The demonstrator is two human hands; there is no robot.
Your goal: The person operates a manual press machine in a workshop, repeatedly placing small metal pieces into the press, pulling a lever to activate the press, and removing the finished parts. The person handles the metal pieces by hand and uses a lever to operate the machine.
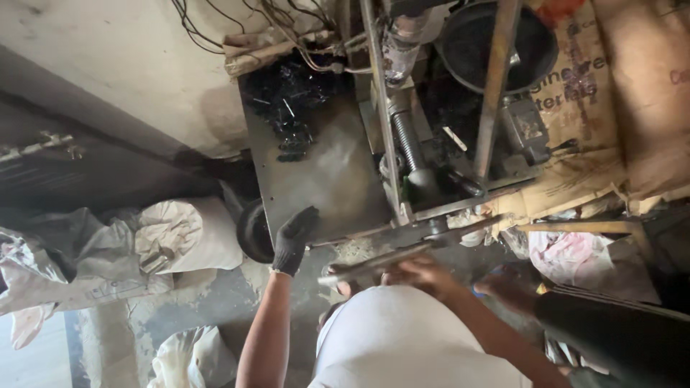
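the left hand [293, 241] wears a dark glove. it lies against the lower front edge of the sloping metal plate [316, 172] of the machine, fingers bent over that edge and closed on nothing else. the forearm runs up to it from the bottom of the view.

the right hand [420, 271] is bare. it rests on the long flat metal lever [392, 253], which runs from lower left to upper right under the machine frame. the fingers curl over the lever; how firmly they close on it cannot be told, as the hand is blurred.

the lever lies just below the bottom edge of the plate, between the two hands, and meets the frame near a round pivot. above it stands a threaded vertical screw [407, 136] with a dark rounded part at its foot. a heap of dark shiny fragments [291, 100] lies on the upper part of the plate, well apart from the gloved hand. a dark round drum [496, 43] sits at upper right behind a slanted metal bar.

loose wires [287, 29] hang along the wall above the plate. brown cardboard [589, 93] covers the right side. pale filled sacks [180, 233] lie on the floor to the left. a dark-sleeved arm [611, 330] of another person enters from the lower right, near the right hand.
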